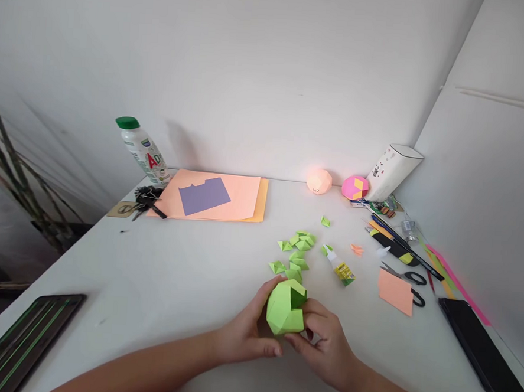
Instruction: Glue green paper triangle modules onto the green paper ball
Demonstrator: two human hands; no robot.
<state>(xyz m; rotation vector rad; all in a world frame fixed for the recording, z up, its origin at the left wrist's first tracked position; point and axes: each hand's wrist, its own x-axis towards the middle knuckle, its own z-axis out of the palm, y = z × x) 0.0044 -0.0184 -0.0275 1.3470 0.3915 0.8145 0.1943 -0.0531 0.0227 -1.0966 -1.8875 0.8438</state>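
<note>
A green folded-paper ball (285, 307) with an open gap at its top sits between both hands just above the white table (172, 285). My left hand (247, 331) cups its left side, fingers curled round it. My right hand (324, 342) grips its right side and underside with bent fingers. Several small green folded paper pieces (296, 251) lie on the table right behind the ball. A small glue bottle (340, 267) lies to their right.
Orange paper sheets with a purple piece (213, 198) lie at the back, beside a green-capped bottle (141, 148) and keys (145, 199). Two finished paper balls (319, 182), (355, 187), a white box (392, 171), pens, scissors (410, 281), a black phone (481, 348) are right. A tablet (22, 341) is front left.
</note>
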